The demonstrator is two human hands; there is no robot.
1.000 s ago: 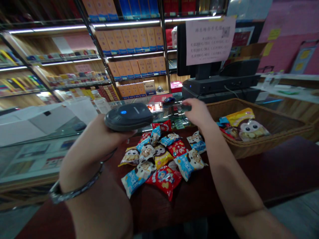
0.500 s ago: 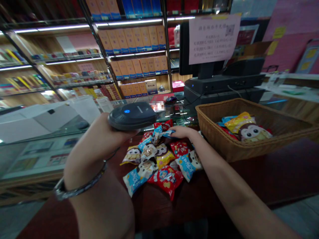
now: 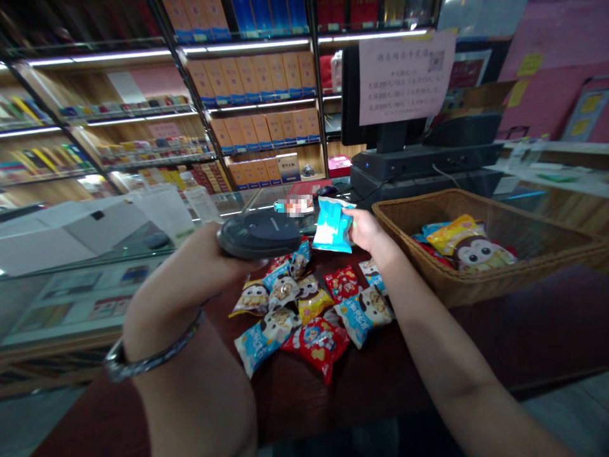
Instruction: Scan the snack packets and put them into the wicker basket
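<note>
My left hand grips barcode scanner | my right hand pinches blue snack packet | feels light, soft: hold by sealed edge

A wicker basket sits on the dark red counter beside a black monitor bearing a paper notice, with shelves of boxed cartons behind a glass display case
</note>
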